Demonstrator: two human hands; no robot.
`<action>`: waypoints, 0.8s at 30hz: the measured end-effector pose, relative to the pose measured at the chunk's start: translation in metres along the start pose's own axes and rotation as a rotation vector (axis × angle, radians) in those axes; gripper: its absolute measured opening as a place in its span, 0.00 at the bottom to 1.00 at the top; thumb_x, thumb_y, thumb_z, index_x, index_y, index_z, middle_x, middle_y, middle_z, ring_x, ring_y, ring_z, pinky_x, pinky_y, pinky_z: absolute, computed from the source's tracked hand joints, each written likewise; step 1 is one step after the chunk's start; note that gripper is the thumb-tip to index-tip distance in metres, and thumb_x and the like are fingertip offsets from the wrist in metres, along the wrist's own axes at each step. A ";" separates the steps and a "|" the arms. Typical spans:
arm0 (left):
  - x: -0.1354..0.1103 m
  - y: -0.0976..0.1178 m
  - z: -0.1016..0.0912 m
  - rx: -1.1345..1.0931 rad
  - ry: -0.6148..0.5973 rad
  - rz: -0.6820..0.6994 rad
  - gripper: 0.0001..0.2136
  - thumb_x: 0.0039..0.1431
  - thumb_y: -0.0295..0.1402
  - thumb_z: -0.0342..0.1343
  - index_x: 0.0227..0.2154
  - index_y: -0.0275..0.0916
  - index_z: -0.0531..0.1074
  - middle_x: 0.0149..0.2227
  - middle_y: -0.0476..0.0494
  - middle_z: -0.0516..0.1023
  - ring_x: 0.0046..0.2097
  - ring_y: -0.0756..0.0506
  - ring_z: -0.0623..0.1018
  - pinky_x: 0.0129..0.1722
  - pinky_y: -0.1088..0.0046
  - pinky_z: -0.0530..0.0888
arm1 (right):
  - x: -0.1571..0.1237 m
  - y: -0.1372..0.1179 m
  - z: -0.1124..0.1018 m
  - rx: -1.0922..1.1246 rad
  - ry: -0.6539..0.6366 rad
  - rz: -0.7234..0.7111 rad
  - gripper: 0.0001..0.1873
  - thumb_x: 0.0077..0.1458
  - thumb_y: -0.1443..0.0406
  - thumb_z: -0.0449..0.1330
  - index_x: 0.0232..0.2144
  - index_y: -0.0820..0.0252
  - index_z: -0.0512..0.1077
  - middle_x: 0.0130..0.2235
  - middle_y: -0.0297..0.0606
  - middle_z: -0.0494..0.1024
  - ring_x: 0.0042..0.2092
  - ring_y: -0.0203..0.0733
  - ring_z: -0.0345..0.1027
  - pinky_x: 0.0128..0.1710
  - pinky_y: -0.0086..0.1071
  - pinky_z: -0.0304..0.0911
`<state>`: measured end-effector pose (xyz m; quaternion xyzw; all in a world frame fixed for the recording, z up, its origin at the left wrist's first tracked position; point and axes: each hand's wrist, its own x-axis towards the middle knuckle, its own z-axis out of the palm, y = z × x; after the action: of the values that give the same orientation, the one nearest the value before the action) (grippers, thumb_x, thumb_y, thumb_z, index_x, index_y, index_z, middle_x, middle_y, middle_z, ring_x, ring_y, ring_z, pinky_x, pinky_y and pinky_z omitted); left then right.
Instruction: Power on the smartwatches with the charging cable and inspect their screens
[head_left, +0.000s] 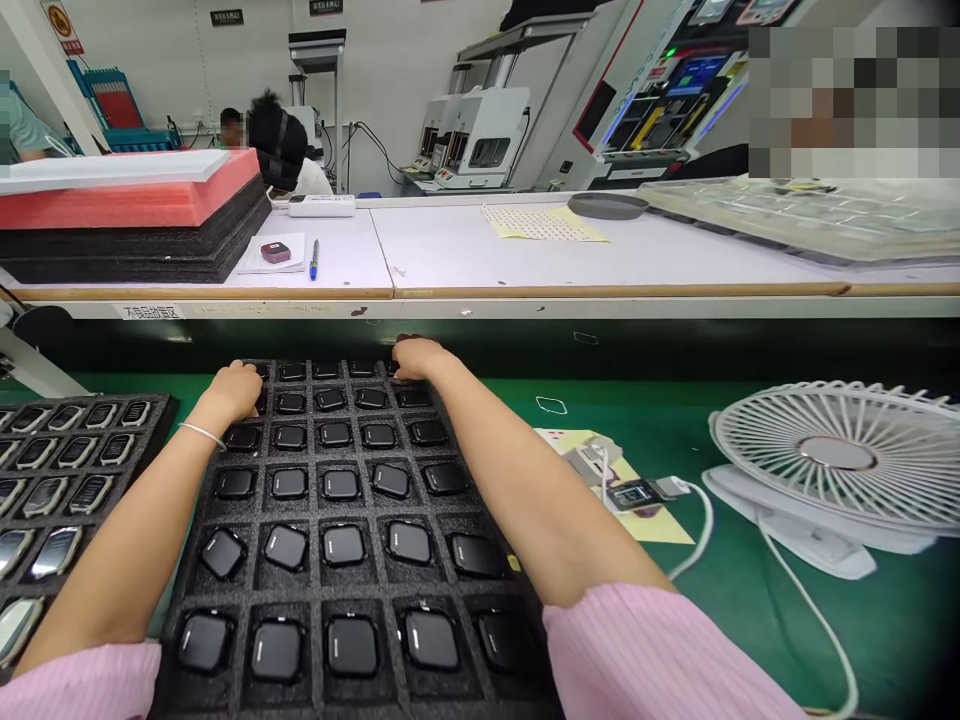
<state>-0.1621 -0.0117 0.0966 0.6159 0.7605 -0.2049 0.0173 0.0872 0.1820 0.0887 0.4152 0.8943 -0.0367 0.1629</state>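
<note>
A black foam tray [307, 520] with several rows of square black watch screens [343, 546] lies on the green mat in front of me. My left hand [231, 390] rests curled over the tray's far left corner, a thin bracelet on its wrist. At the far right corner of the tray my right hand [417, 357] has its fingers bent down onto the top row. Whether either hand holds a screen is hidden by the knuckles.
A second foam tray [67, 470] of silver-rimmed pieces sits at the left. A white fan [840, 465] with its cable lies at the right, beside a small device on yellow paper [634, 495]. A white shelf [600, 255] carries stacked foam [127, 215], a pen and trays. People sit behind it.
</note>
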 end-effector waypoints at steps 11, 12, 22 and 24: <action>0.010 0.013 0.009 0.024 0.011 -0.052 0.17 0.65 0.38 0.58 0.52 0.36 0.71 0.53 0.38 0.74 0.52 0.40 0.76 0.50 0.54 0.76 | -0.001 -0.002 0.002 -0.066 -0.029 -0.008 0.17 0.64 0.59 0.60 0.51 0.61 0.71 0.53 0.44 0.74 0.50 0.46 0.71 0.49 0.45 0.70; 0.010 0.012 0.008 0.025 0.005 -0.048 0.17 0.65 0.38 0.58 0.52 0.36 0.71 0.54 0.38 0.74 0.52 0.40 0.76 0.50 0.54 0.76 | 0.000 -0.001 0.002 -0.063 -0.029 -0.011 0.17 0.64 0.59 0.60 0.51 0.61 0.71 0.53 0.44 0.74 0.51 0.46 0.71 0.50 0.45 0.70; 0.000 0.010 -0.003 0.032 -0.046 -0.016 0.17 0.55 0.32 0.66 0.47 0.34 0.77 0.52 0.29 0.76 0.56 0.32 0.74 0.53 0.55 0.73 | -0.005 0.001 0.002 -0.065 -0.037 -0.037 0.17 0.64 0.59 0.60 0.52 0.61 0.71 0.54 0.44 0.73 0.51 0.46 0.71 0.50 0.46 0.70; -0.004 0.014 -0.006 0.021 -0.028 -0.040 0.18 0.52 0.30 0.66 0.47 0.36 0.78 0.51 0.26 0.77 0.56 0.29 0.74 0.53 0.49 0.72 | -0.009 -0.002 -0.002 -0.071 -0.032 -0.024 0.17 0.64 0.59 0.59 0.52 0.60 0.71 0.54 0.44 0.73 0.51 0.46 0.71 0.49 0.45 0.70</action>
<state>-0.1464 -0.0113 0.0994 0.5977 0.7702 -0.2219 0.0174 0.0909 0.1745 0.0933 0.3977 0.8972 -0.0137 0.1913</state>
